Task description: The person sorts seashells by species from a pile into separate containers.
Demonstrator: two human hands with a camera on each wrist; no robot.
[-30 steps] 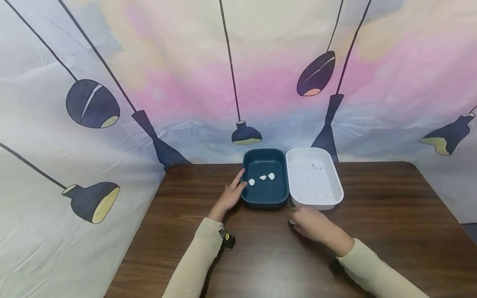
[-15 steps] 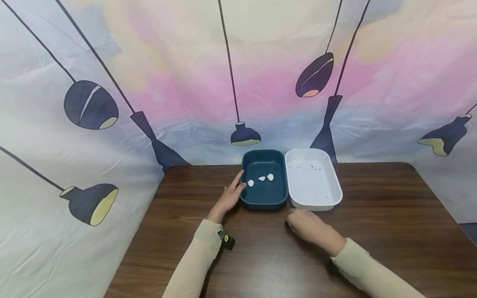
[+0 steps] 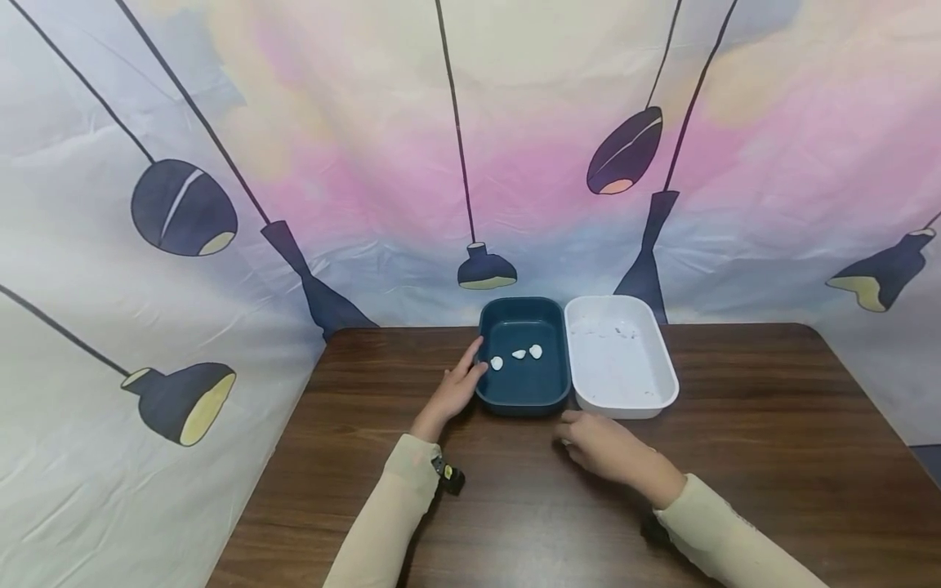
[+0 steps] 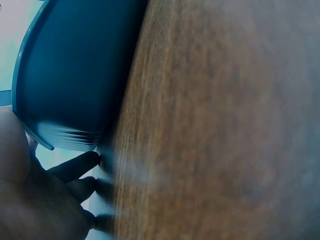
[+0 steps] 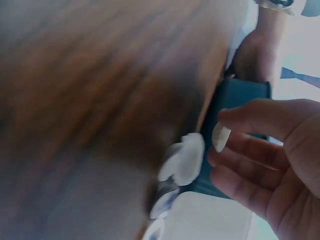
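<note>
Right hand point(image 3: 600, 445): you pinch a shell point(image 5: 220, 136).
Shell: likely light, stiff, brittle; hold opposite edges.
Left hand point(image 3: 453, 390): extended fingers touch teal tray point(image 3: 524, 385) at nine o'clock.

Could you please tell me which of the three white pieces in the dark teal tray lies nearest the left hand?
The leftmost white piece in the head view, lying apart by the left hand; the other two sit close together farther right.
</note>
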